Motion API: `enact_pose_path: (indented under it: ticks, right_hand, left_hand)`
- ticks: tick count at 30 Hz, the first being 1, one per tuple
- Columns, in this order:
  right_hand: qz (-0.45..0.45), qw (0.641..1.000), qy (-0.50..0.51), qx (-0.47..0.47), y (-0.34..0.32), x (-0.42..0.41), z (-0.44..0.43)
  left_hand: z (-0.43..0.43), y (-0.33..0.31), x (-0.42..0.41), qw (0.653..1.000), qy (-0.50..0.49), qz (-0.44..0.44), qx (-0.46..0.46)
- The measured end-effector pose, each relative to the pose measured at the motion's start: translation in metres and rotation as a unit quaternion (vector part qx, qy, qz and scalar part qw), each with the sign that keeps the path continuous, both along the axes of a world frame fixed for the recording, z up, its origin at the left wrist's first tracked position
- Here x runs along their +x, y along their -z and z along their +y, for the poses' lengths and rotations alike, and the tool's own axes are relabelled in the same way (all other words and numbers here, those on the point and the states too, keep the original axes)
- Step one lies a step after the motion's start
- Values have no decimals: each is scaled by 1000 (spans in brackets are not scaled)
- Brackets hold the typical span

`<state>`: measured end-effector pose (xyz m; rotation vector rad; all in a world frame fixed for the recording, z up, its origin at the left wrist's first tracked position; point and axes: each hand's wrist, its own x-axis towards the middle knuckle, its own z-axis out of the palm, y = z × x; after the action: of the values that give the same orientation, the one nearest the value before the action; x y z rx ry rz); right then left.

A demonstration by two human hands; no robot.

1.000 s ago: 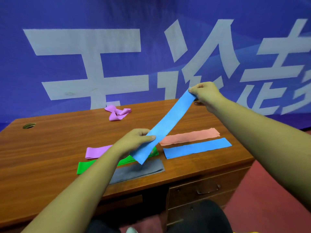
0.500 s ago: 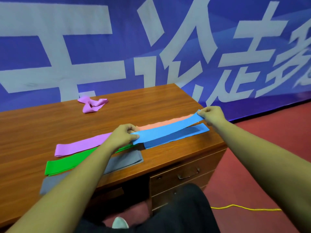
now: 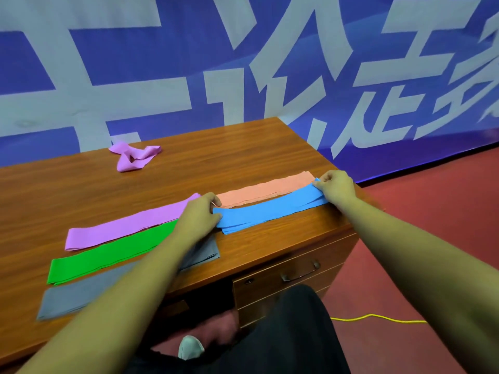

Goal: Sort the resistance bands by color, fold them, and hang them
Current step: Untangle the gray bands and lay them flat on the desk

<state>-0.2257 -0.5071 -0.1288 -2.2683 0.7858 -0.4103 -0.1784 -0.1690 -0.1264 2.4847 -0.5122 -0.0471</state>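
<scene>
Moved: the blue band has come down onto the blue stack near the worktop front edge.
Hands: left hand and right hand pinch its opposite ends (well apart).
Beyond: peach band just behind; crumpled purple band far back.
</scene>
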Motion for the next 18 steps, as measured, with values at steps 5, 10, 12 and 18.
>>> enact_pose_path:
  ticks: [5,10,12,18]
  right_hand:
    - [-5,999,12,-53,16,-3,6]
    - [-33,996,24,-82,24,-5,3]
    - [-5,995,28,-100,31,-6,-1]
    - [-19,985,38,-169,29,-19,12]
  left_hand:
    - [-4,10,-2,1000,17,-12,15]
    - [-7,11,-2,1000,15,-24,14]
    - [-6,14,-2,997,27,-47,53]
    - [1,18,-7,985,53,-127,103]
